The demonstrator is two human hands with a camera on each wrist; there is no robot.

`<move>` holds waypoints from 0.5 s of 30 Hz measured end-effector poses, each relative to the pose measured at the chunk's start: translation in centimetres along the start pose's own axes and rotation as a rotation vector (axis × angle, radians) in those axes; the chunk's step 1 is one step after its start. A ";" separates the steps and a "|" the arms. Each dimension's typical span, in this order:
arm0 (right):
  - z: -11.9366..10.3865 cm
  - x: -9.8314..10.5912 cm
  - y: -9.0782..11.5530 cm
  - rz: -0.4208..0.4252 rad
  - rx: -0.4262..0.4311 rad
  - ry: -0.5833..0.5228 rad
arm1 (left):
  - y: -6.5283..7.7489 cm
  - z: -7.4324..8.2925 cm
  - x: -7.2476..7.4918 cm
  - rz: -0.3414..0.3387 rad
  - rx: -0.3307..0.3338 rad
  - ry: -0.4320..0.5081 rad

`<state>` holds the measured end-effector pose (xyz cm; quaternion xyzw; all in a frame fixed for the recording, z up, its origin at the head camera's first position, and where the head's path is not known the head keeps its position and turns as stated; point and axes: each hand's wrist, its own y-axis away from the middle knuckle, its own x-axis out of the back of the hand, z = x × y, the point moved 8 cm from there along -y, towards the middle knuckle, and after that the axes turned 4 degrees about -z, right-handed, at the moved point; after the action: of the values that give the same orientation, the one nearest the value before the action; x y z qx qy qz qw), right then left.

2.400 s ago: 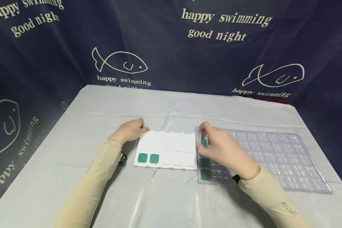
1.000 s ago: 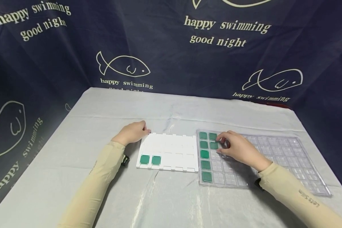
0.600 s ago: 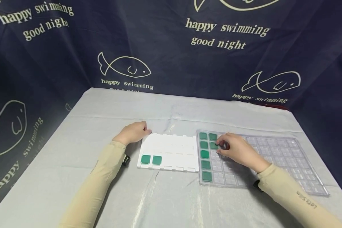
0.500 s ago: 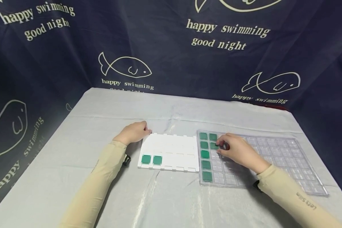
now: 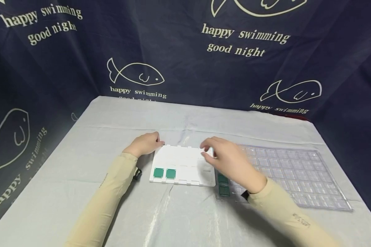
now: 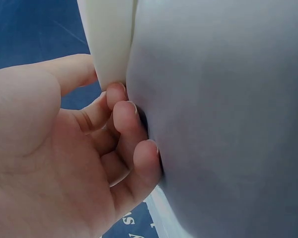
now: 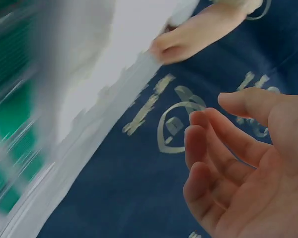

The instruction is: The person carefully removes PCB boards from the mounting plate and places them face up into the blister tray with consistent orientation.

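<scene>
My left hand (image 5: 145, 143) pinches the far left corner of a flat white tray (image 5: 180, 156) between thumb and fingers; the left wrist view shows the tray's edge (image 6: 109, 44) there. Two square green circuit boards (image 5: 158, 172) lie in its near left pockets. Above the tray's right end is my right hand (image 5: 227, 159), thumb and fingers apart and loosely bent. Nothing shows between its fingers in the right wrist view. A clear compartment tray (image 5: 296, 168) sits at the white tray's right; two green boards (image 5: 224, 190) show in its left column, the others hidden by the right hand.
A pale cloth (image 5: 185, 219) covers the table. Behind it hangs a dark blue curtain (image 5: 185, 68) with fish and lettering. Something red (image 5: 292, 117) shows at the table's far right edge.
My right hand has moved left from the clear tray's second column, where boards were visible, to over the white tray's right end. My left hand has stayed at the white tray's corner.
</scene>
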<state>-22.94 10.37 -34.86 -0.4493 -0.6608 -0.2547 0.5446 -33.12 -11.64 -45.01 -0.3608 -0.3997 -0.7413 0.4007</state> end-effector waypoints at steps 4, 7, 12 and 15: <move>-3.8 -1.3 -1.0 0.001 0.076 0.007 | 0.0 0.1 0.1 0.007 0.000 -0.001; -6.0 -3.1 -1.4 -0.015 0.126 0.054 | 0.1 0.2 0.2 0.008 0.001 0.001; -8.2 -6.6 -1.8 -0.099 0.147 0.188 | 0.3 0.3 0.2 0.008 0.001 0.003; -8.7 -8.2 -2.0 -0.140 0.128 0.253 | 0.3 0.3 0.2 0.008 0.001 0.008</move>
<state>-20.39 -0.32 -39.93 -0.3307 -0.6317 -0.3040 0.6318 -32.82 -11.55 -44.63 -0.3591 -0.3968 -0.7411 0.4054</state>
